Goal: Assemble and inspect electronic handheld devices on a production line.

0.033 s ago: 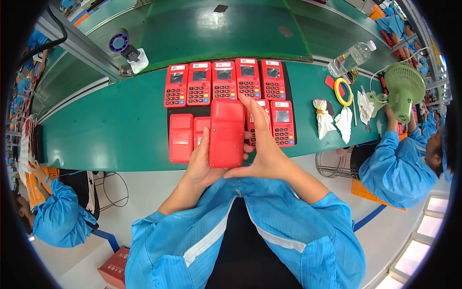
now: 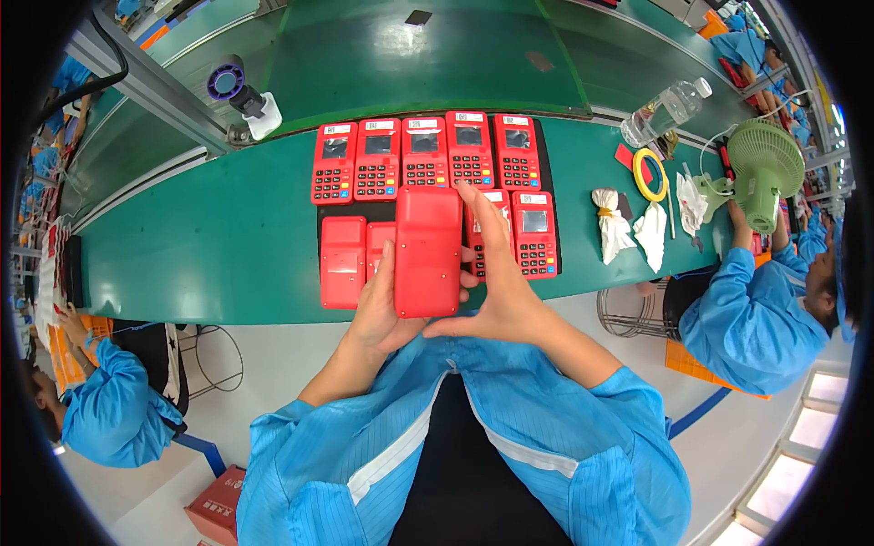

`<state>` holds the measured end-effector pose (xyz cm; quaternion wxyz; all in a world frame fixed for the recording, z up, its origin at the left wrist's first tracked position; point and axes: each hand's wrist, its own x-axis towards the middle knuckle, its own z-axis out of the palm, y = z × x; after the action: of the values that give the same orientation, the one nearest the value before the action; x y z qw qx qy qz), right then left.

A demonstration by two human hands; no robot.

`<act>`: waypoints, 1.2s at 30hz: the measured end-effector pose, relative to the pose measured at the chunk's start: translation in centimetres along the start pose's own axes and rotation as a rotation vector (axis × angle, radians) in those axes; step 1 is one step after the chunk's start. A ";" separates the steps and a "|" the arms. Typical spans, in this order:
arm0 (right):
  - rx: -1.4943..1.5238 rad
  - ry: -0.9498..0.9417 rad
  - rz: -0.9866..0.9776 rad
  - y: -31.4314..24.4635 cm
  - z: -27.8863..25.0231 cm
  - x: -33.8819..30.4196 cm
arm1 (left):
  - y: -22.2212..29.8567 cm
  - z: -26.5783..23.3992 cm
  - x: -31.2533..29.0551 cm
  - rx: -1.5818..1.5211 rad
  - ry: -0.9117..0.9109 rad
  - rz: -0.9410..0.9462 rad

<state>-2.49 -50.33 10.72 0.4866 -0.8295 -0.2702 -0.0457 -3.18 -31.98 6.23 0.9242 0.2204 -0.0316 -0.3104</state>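
Observation:
A red card payment terminal (image 2: pixel 428 255) is held back side up above the table, its smooth casing with small screw holes facing me. My left hand (image 2: pixel 381 305) is closed round it, thumb along the left edge and fingertips showing past the right edge. My right hand (image 2: pixel 501 287) is spread along its right side. The right index fingertip is at the far right corner, and the thumb stretches just below the near end. Behind it, several terminals (image 2: pixel 423 156) lie screen up in rows, while a red terminal (image 2: pixel 343 264) at the left lies back up.
The terminals rest on a black mat (image 2: pixel 549 191) on the green table (image 2: pixel 200 246). Rightward are a yellow tape roll (image 2: pixel 637 173), white cloth bundles (image 2: pixel 610 223), a plastic bottle (image 2: pixel 665 114) and a green fan (image 2: pixel 765 168). A small fan (image 2: pixel 228 84) stands far left. Co-workers sit on both sides.

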 end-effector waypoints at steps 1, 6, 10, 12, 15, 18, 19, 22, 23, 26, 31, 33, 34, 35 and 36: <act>0.024 0.025 0.018 -0.1 0.2 -0.5 | 0.0 0.0 0.2 -0.014 -0.025 0.027; -0.021 0.080 -0.001 -0.8 1.7 -2.6 | 0.3 -0.3 0.2 -0.001 -0.051 0.075; -0.251 0.164 -0.084 -1.3 2.4 -2.9 | 0.3 0.9 0.2 0.079 0.158 0.100; -0.338 0.184 -0.074 -1.5 2.5 -2.9 | -0.1 1.5 0.4 0.197 0.270 0.101; -0.300 0.214 -0.053 -1.2 2.2 -2.5 | -0.3 1.6 0.6 0.478 0.285 0.155; -0.012 0.135 0.177 -1.2 1.2 -2.9 | 0.6 1.8 -0.2 0.611 0.218 0.246; 0.141 0.098 0.309 -0.8 0.9 -3.2 | 0.9 1.9 -0.6 0.609 0.221 0.246; 0.465 0.099 0.442 0.1 1.2 -4.0 | 1.4 2.1 -1.5 0.863 0.178 0.249; 0.523 0.055 0.474 0.4 1.3 -4.5 | 1.3 1.7 -1.9 0.867 0.180 0.194; 0.497 -0.012 0.553 0.3 1.5 -5.5 | 0.8 0.8 -2.7 0.916 0.220 0.097; 0.194 -0.045 0.628 -0.2 1.4 -5.0 | 0.1 0.7 -2.8 1.392 0.350 0.033; -0.081 0.035 0.498 0.5 1.9 -4.9 | -0.2 1.1 -2.1 1.469 0.396 0.076; -0.082 0.032 0.496 0.9 2.2 -4.7 | -0.4 1.3 -1.9 1.547 0.441 0.119; -0.213 0.072 0.382 1.2 2.5 -4.5 | -0.7 1.0 -1.9 1.545 0.445 0.121; -0.341 0.111 0.264 1.4 2.6 -4.3 | -1.2 0.4 -1.8 1.664 0.456 0.229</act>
<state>-5.96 -50.43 6.76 0.3552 -0.9242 -0.1203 -0.0721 -5.36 -31.91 6.21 0.4723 0.8765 -0.0843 -0.0397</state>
